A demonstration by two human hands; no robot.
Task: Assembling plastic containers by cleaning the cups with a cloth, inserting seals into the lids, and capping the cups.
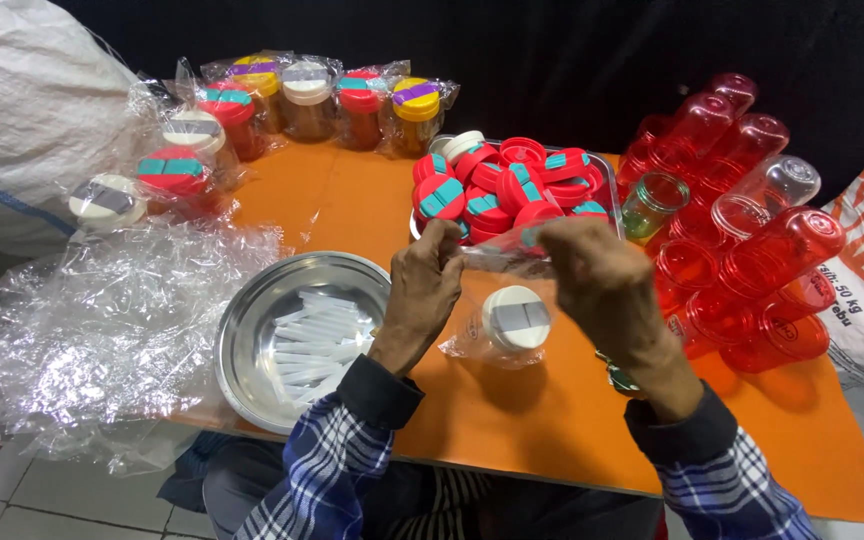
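I see both hands raised over the orange tabletop [552,420]: my left hand [426,285] has its grip closed on one end of a clear plastic strip [500,258], my right hand [602,285] pinching the other end, the strip stretched between them. Just below lies a white-lidded jar [508,325] in clear wrap, beside a steel bowl [252,320]; a tray of red lids [512,185] sits behind.

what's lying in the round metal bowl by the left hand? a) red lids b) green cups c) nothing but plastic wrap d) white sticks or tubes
d: the round metal bowl beside the left hand holds a heap of white sticks or tubes; the red lids sit in a separate tray further back.
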